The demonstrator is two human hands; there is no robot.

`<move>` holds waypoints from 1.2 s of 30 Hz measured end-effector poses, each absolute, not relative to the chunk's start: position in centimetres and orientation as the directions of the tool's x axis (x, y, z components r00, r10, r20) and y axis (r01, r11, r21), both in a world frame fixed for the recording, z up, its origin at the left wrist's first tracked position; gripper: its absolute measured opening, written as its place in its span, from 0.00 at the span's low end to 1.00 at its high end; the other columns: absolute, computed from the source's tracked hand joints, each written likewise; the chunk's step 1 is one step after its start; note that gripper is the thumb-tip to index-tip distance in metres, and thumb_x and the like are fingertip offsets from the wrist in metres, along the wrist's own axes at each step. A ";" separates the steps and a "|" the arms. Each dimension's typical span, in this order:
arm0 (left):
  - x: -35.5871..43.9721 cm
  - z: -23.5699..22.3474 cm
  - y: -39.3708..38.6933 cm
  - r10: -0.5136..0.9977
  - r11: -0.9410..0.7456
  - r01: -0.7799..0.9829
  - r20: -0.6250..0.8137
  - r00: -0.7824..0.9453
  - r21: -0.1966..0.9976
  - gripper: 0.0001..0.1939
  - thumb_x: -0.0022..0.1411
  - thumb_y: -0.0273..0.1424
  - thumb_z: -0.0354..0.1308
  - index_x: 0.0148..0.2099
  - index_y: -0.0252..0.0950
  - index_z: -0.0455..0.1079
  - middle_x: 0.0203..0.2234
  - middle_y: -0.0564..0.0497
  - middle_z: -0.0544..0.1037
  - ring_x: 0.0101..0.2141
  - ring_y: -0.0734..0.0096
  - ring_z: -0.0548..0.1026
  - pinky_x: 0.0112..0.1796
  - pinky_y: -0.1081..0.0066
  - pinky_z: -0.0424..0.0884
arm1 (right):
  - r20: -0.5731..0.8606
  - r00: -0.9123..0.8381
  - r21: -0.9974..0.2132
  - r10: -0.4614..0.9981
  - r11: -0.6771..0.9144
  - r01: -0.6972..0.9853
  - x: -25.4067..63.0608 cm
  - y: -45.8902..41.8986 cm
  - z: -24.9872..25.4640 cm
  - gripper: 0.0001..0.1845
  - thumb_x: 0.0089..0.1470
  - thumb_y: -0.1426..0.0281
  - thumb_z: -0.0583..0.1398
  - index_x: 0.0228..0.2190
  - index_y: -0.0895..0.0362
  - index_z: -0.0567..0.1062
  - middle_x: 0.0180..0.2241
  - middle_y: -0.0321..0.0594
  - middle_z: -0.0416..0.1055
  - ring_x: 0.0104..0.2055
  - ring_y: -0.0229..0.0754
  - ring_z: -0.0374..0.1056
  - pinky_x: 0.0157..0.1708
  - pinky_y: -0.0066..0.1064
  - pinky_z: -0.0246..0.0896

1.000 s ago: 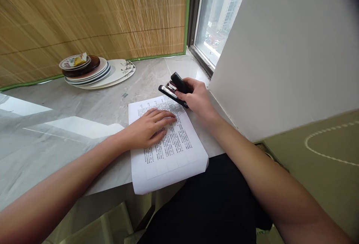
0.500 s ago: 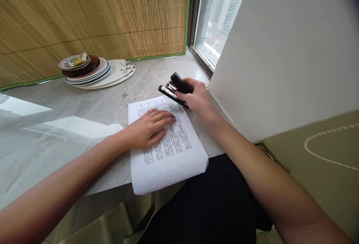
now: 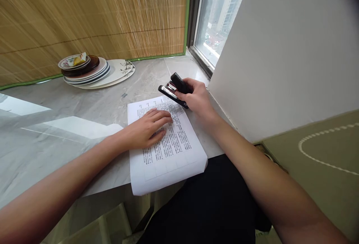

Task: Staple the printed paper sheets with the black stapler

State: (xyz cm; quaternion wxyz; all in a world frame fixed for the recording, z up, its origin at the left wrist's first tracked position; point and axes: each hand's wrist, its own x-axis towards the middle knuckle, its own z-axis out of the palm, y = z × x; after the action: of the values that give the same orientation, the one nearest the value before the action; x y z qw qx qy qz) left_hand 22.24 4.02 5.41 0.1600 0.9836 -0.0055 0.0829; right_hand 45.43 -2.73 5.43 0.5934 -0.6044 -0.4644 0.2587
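Printed paper (image 3: 168, 173) lies on the grey marbled ledge, its near end bending down over the edge. My left hand (image 3: 148, 128) rests on the print, palm down, fingers stretched out and a little bent. In my right hand (image 3: 198, 98) is a black stapler (image 3: 179, 83), its jaws apart, gripped around its rear with the thumb along the side. The stapler is tilted above the paper's far right corner, where its shadow falls. Whether its base touches the sheet I cannot tell.
A stack of plates (image 3: 86, 73) stands at the back left on the ledge (image 3: 109, 105), before a bamboo blind (image 3: 92, 12). A window (image 3: 215, 19) and a white wall (image 3: 286, 60) bound the right side. My dark-clothed leg (image 3: 207, 206) is below the near edge.
The fingers of my left hand have drawn back slightly toward the left on the paper. My right hand and the stapler stay nearly still.
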 end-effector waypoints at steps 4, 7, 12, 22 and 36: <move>22.2 5.5 4.0 0.015 -0.949 -0.038 0.166 0.986 0.313 0.19 0.75 0.34 0.51 0.63 0.38 0.69 0.60 0.37 0.73 0.60 0.47 0.71 0.62 0.42 0.68 | 0.242 0.442 -0.955 0.864 0.133 0.264 45.4 -2.8 5.5 0.11 0.52 0.64 0.70 0.39 0.52 0.79 0.39 0.39 0.77 0.47 0.51 0.72 0.50 0.47 0.69; 22.2 5.5 4.0 0.008 -0.951 -0.043 0.163 0.987 0.307 0.18 0.75 0.34 0.51 0.63 0.37 0.68 0.61 0.37 0.73 0.60 0.47 0.71 0.63 0.43 0.68 | 0.247 0.441 -0.954 0.863 0.136 0.268 45.4 -2.9 5.5 0.12 0.52 0.63 0.70 0.39 0.51 0.79 0.39 0.39 0.78 0.47 0.51 0.72 0.50 0.47 0.69; 22.2 5.4 4.0 0.006 -0.950 -0.046 0.163 0.987 0.310 0.21 0.76 0.34 0.51 0.67 0.39 0.66 0.63 0.38 0.72 0.62 0.47 0.70 0.63 0.43 0.68 | 0.247 0.439 -0.952 0.864 0.132 0.275 45.4 -2.9 5.5 0.13 0.53 0.62 0.70 0.40 0.52 0.79 0.39 0.39 0.77 0.48 0.52 0.72 0.50 0.47 0.69; 22.2 5.2 4.2 -0.009 -0.963 -0.047 0.142 0.990 0.267 0.30 0.77 0.34 0.49 0.78 0.47 0.57 0.73 0.45 0.66 0.68 0.45 0.67 0.68 0.40 0.59 | 0.248 0.434 -0.955 0.866 0.144 0.258 45.3 -2.9 5.5 0.12 0.52 0.63 0.70 0.39 0.52 0.80 0.40 0.39 0.79 0.47 0.51 0.73 0.50 0.46 0.70; 21.7 4.3 4.5 0.107 -0.968 0.097 0.031 0.994 0.230 0.36 0.79 0.43 0.47 0.82 0.45 0.42 0.79 0.44 0.47 0.77 0.43 0.47 0.73 0.38 0.44 | 0.241 0.440 -0.957 0.865 0.138 0.254 45.4 -2.8 5.3 0.13 0.53 0.63 0.70 0.40 0.51 0.80 0.41 0.40 0.79 0.48 0.52 0.74 0.51 0.48 0.70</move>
State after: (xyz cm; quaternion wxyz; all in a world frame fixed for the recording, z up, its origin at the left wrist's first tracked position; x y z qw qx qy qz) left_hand 21.75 4.52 4.30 0.1149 0.9918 0.0516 0.0216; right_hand 45.37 -2.78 5.26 0.5955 -0.6044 -0.4629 0.2565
